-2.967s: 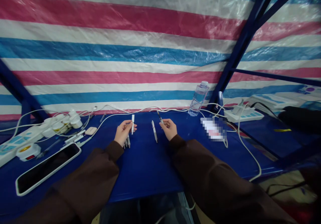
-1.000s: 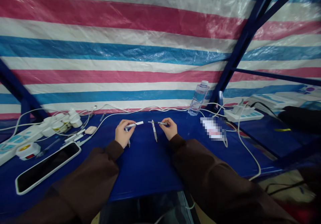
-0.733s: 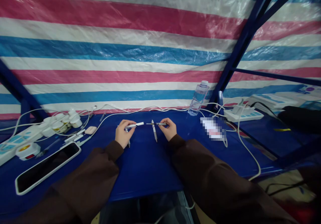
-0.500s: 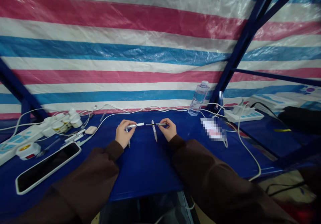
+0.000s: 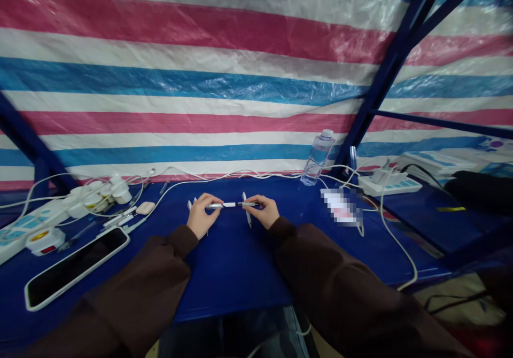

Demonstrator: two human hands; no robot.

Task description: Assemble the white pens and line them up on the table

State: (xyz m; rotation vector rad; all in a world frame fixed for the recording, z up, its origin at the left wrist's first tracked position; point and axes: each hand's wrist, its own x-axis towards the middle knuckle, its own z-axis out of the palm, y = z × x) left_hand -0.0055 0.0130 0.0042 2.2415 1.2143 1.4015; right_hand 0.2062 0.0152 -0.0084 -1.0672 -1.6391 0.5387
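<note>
near the loose pen (image 5: 249, 219), a white piece (image 5: 229, 204) is pinched by the left hand (image 5: 202, 218), a dark piece (image 5: 240, 204) by the right hand (image 5: 266, 213); alignment should be kept.

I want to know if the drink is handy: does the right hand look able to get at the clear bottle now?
Probably yes: bare blue table lies between the right hand and the bottle, though the fingers would likely have to release the pen piece first.

Pen parts (image 5: 229, 204) between both hands' fingers (image 5: 217, 204)
</note>
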